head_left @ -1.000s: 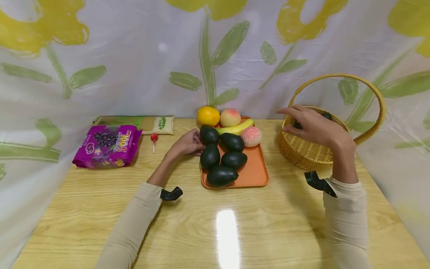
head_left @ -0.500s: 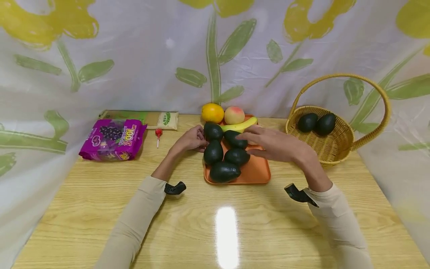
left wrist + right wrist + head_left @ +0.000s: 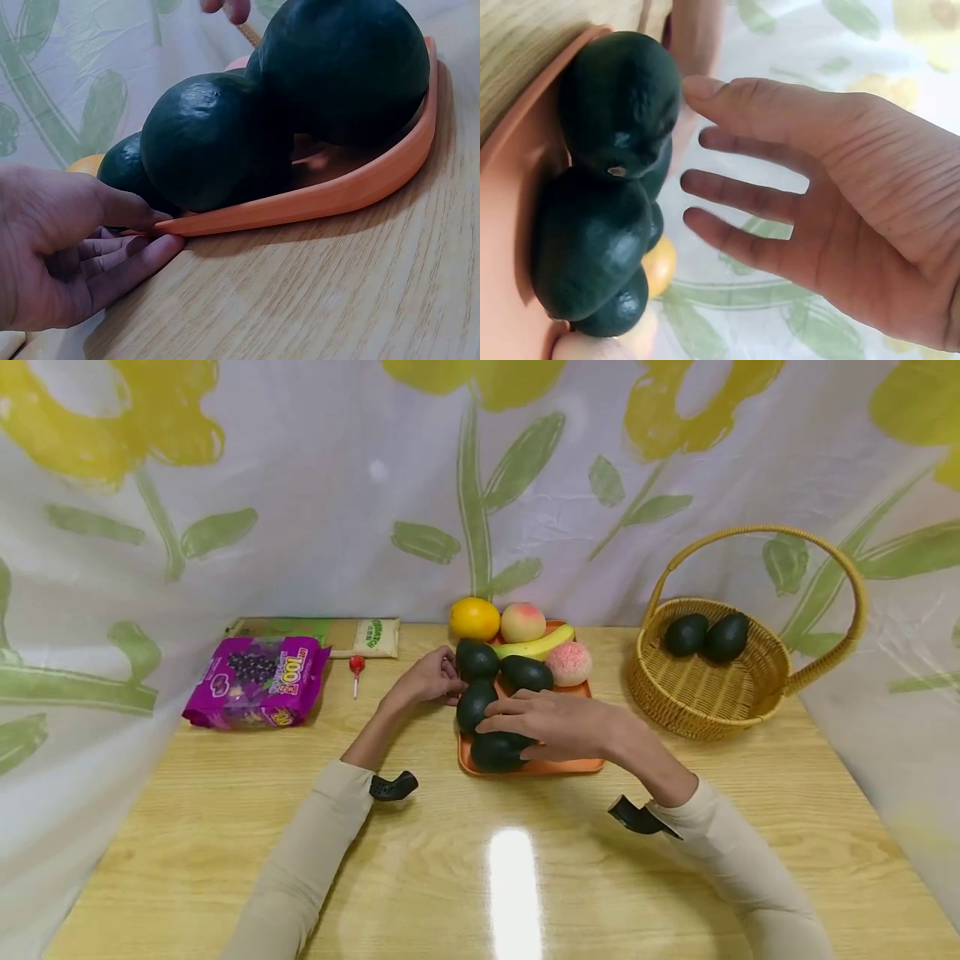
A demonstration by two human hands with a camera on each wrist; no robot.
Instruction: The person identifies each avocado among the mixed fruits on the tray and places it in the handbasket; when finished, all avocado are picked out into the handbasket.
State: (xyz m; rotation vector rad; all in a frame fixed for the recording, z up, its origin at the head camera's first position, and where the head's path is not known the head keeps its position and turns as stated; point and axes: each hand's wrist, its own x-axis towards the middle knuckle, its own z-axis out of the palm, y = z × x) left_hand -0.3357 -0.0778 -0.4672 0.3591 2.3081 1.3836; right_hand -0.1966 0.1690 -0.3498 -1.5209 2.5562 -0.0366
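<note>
Purple bag (image 3: pixel 258 681); lollipop (image 3: pixel 357 666) nearer tray (image 3: pixel 573 767)

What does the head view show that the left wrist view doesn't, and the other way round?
Head view only: the purple bag, the banana and two dark green fruits inside the basket.
Left wrist view only: the thumb and fingers of the left hand clearly pinching the rim of the orange tray.
Both: several dark green fruits on that tray, the left hand at its edge, the yellow-orange fruit and at least part of the right hand.
</note>
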